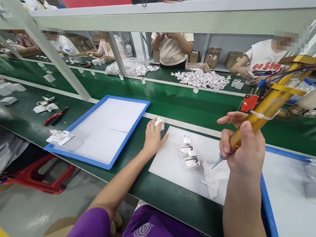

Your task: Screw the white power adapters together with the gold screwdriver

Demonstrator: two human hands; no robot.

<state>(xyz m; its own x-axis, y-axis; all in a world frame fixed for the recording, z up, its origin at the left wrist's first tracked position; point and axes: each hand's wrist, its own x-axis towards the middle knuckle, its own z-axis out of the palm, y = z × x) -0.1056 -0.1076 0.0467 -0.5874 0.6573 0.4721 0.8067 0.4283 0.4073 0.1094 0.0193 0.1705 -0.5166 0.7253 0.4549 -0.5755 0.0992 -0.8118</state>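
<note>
My right hand (245, 148) is wrapped round a gold glue dispenser gun (272, 103). Its thin blue-grey nozzle (217, 162) points down over a crumpled white tissue (214, 177). My left hand (153, 136) reaches to the far left corner of a white sheet (164, 161), its fingers closed on a small white plastic part (159, 123) near the bench's back edge. Between my hands, two open white plastic housings (190, 156) lie on the sheet, with metal pieces inside and a plug-like end at the far side.
A blue-rimmed tray (132, 130) stands left, with white parts (59, 137) at its corner. Another blue-rimmed tray (269, 209) is at right. Red-handled pliers (55, 116) lie farther left. Beyond the green conveyor belt (177, 101), co-workers sit near heaped white parts (203, 78). A shelf beam (159, 15) crosses above.
</note>
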